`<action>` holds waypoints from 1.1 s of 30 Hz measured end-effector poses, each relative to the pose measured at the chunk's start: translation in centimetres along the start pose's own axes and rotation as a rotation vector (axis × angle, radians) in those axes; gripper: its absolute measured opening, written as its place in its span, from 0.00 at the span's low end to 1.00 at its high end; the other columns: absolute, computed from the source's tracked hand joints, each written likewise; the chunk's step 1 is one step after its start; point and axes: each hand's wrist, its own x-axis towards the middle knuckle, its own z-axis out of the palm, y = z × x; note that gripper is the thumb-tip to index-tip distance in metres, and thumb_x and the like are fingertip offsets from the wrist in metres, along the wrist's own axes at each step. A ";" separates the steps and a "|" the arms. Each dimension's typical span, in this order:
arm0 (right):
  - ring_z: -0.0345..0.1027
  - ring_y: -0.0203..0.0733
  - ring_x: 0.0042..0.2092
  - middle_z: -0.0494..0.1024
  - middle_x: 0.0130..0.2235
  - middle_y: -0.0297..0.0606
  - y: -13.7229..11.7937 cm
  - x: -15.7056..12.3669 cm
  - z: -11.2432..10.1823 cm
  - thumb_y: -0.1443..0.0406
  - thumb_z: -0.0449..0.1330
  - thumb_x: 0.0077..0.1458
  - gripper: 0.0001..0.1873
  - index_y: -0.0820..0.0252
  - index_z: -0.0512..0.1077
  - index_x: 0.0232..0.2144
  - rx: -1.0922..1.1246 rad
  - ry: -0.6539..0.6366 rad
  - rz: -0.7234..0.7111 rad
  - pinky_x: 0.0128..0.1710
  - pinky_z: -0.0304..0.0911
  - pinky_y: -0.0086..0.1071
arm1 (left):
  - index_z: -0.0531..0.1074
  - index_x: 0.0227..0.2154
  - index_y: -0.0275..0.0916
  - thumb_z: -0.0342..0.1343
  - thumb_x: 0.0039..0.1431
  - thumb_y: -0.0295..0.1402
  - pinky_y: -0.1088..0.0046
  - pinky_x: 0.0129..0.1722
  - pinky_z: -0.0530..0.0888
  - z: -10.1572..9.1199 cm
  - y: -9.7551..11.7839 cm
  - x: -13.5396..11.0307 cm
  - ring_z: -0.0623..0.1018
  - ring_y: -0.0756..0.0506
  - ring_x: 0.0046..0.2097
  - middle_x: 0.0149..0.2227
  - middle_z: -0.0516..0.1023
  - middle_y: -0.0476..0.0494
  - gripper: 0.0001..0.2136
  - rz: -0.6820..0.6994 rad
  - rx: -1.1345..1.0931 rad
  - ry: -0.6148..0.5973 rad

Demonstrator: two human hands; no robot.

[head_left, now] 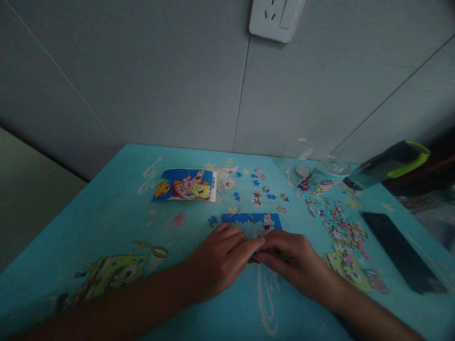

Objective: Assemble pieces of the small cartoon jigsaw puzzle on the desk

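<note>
A partly assembled jigsaw puzzle [243,219] with a blue border lies in front of me, its lower part covered by my hands. My left hand [225,253] rests over the puzzle's left side, fingers curled together, the index finger reaching to the fingertips of the other hand. On the right side of the puzzle, my right hand [291,253] is closed, thumb and fingers pinched together; whatever is between them is hidden. Loose jigsaw pieces [258,199] are scattered just beyond the puzzle. One blue piece [213,221] lies off its upper left corner.
A picture packet [192,184] with cartoon figures lies at the back left. To the right are a heap of small pieces [341,227], a clear plastic jar [323,177], a dark bottle [387,163] on its side and a black phone [401,251]. A wall stands behind the table.
</note>
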 end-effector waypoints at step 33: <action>0.77 0.39 0.38 0.85 0.38 0.36 0.7 0.3 -0.4 0.57 0.65 0.62 0.11 0.56 0.83 0.41 0.314 -0.001 0.260 0.41 0.72 0.32 | 0.75 0.44 0.36 0.58 0.69 0.32 0.61 0.42 0.71 -0.3 0.6 -0.1 0.74 0.43 0.38 0.32 0.75 0.46 0.06 -0.069 0.145 0.007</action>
